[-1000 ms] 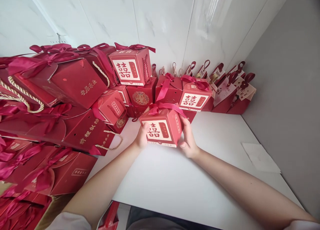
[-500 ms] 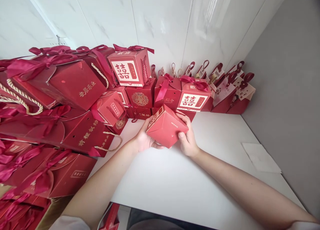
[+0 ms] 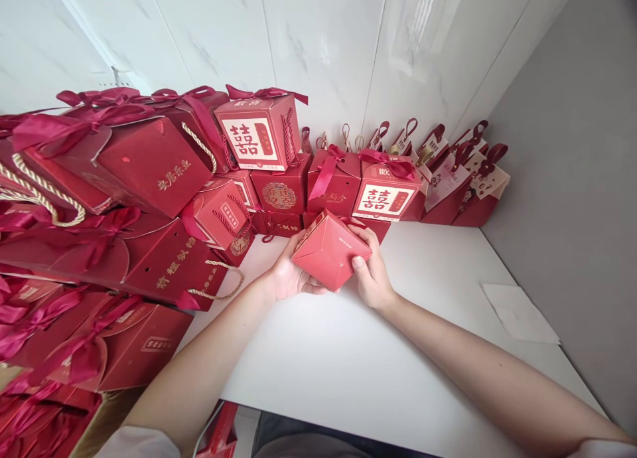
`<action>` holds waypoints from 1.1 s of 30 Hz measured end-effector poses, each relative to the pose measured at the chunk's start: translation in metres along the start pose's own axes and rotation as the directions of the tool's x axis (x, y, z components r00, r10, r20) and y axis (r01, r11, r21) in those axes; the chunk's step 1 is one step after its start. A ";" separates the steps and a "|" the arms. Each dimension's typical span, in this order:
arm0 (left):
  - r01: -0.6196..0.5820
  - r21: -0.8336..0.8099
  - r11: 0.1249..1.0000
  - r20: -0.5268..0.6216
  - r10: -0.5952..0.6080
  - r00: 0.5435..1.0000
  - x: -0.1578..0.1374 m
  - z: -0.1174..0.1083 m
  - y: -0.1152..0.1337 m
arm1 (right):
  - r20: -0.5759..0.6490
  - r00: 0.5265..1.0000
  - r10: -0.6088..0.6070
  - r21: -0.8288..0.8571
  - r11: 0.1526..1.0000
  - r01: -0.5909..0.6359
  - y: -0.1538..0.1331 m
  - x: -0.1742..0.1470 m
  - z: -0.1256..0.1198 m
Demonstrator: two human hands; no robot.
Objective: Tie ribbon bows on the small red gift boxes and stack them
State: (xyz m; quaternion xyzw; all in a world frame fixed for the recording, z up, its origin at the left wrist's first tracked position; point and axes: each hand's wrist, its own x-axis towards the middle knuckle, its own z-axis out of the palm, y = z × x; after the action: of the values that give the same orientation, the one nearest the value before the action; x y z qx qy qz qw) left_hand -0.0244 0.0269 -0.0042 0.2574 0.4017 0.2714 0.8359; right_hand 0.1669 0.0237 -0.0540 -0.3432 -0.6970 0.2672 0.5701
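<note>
A small red gift box [image 3: 332,251] is held tilted above the white table [image 3: 308,352], with a plain red face toward me and part of a printed panel along its upper left side. My left hand [image 3: 289,272] grips its left side, fingers closed around the lower edge. On the right, my right hand [image 3: 372,270] holds it too, thumb on the near face and fingers behind. Just behind it stand more red boxes, one with a bow [image 3: 334,179] and one with a white character panel [image 3: 385,199].
To the left, large red gift boxes [image 3: 154,166] with ribbons and rope handles are stacked high. Handled paper packages [image 3: 480,186] line the back right, by a grey partition [image 3: 562,179]. A white sheet [image 3: 520,313] lies at the table's right edge. Marbled wall panels [image 3: 318,46] rise behind.
The small gift box has turned very slightly in my hands. Both hands keep their grip in nearly the same place.
</note>
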 end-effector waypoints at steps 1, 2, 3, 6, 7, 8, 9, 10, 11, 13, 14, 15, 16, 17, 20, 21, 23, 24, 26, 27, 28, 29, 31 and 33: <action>-0.004 -0.006 1.000 0.012 0.004 1.000 0.000 -0.001 0.000 | 0.001 1.000 0.001 0.002 1.000 -0.001 0.000 0.000 0.000; -0.008 -0.011 1.000 0.023 0.008 1.000 0.001 -0.002 -0.001 | 0.001 1.000 0.002 0.004 1.000 -0.002 0.000 0.000 0.000; -0.011 -0.014 1.000 0.029 0.011 1.000 0.001 -0.002 -0.001 | 0.002 1.000 0.003 0.007 1.000 -0.003 -0.001 0.000 0.000; -0.016 -0.008 1.000 0.019 0.016 1.000 0.001 -0.003 -0.001 | 0.008 1.000 0.003 0.007 1.000 -0.003 -0.001 0.001 0.000; -0.017 -0.003 1.000 0.009 0.017 1.000 0.001 -0.003 -0.001 | 0.009 1.000 0.004 0.006 1.000 -0.004 -0.001 0.001 0.000; -0.019 0.002 1.000 -0.001 0.019 1.000 0.001 -0.003 -0.001 | 0.009 1.000 0.005 0.008 1.000 -0.005 -0.001 0.000 0.000; -0.020 0.008 1.000 -0.010 0.020 1.000 0.001 -0.003 -0.001 | 0.009 1.000 0.004 0.012 1.000 -0.005 -0.001 0.000 0.000; -0.023 0.013 1.000 -0.019 0.023 1.000 0.000 -0.003 -0.001 | 0.007 1.000 0.004 0.017 1.000 -0.004 0.000 0.000 0.000; -0.027 0.018 0.999 -0.027 0.028 0.999 0.000 -0.002 -0.001 | 0.006 1.000 0.003 0.023 1.000 -0.003 0.000 0.000 0.000; -0.038 0.028 0.999 -0.047 0.040 0.998 -0.001 0.000 -0.001 | 0.005 1.000 0.001 0.032 0.999 -0.001 0.001 0.000 0.001; -0.043 0.034 0.998 -0.058 0.045 0.997 -0.001 0.001 -0.001 | 0.005 1.000 0.001 0.033 0.999 -0.001 0.001 0.000 0.001; -0.047 0.041 0.998 -0.067 0.049 0.997 -0.001 0.002 -0.002 | 0.006 1.000 0.001 0.031 1.000 -0.001 0.001 0.000 0.001; -0.046 0.051 0.998 -0.071 0.050 0.996 0.000 0.002 -0.002 | 0.010 1.000 0.001 0.025 1.000 -0.001 0.001 0.000 0.001; -0.045 0.063 0.997 -0.067 0.049 0.996 0.000 0.002 -0.002 | 0.013 1.000 0.001 0.017 1.000 -0.002 0.001 0.000 0.000; -0.066 0.102 0.993 0.005 0.066 0.998 0.002 -0.007 0.000 | 0.029 0.999 -0.031 -0.008 0.999 0.031 -0.002 0.002 -0.003; -0.091 0.118 0.989 0.032 0.088 0.996 0.001 -0.013 0.002 | 0.044 0.997 -0.065 -0.006 0.998 0.065 -0.002 0.002 -0.005; -0.165 0.190 0.968 0.074 0.153 0.985 -0.003 -0.027 0.008 | 0.062 0.985 -0.161 0.005 0.987 0.161 -0.003 0.003 -0.009; -0.218 0.252 0.943 0.090 0.201 0.975 -0.006 -0.034 0.012 | 0.055 0.976 -0.209 0.008 0.978 0.209 -0.002 0.003 -0.011; -0.275 0.408 0.871 0.168 0.224 0.960 -0.014 -0.046 0.020 | 0.007 0.965 -0.263 0.001 0.965 0.263 -0.001 0.003 -0.013; -0.300 0.452 0.840 0.196 0.235 0.952 -0.018 -0.049 0.024 | -0.023 0.963 -0.270 -0.008 0.963 0.269 0.000 0.002 -0.013; -0.317 0.471 0.823 0.220 0.238 0.946 -0.021 -0.052 0.028 | -0.043 0.963 -0.267 -0.017 0.964 0.266 0.001 0.002 -0.012; -0.337 0.469 0.817 0.234 0.253 0.939 -0.022 -0.053 0.031 | -0.051 0.964 -0.261 -0.020 0.965 0.260 0.001 0.001 -0.012; -0.373 0.457 0.807 0.220 0.303 0.927 -0.020 -0.054 0.034 | -0.038 0.969 -0.244 0.001 0.970 0.244 0.001 0.000 -0.010; -0.412 0.493 0.767 0.148 0.393 0.908 -0.013 -0.055 0.035 | -0.019 0.978 -0.206 0.091 0.974 0.206 0.000 -0.001 -0.007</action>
State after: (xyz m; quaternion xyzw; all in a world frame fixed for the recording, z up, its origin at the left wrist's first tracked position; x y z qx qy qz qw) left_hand -0.0846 0.0554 -0.0043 0.5553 0.3797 0.3224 0.6660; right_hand 0.1738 0.0226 -0.0538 -0.2435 -0.7130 0.2370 0.6134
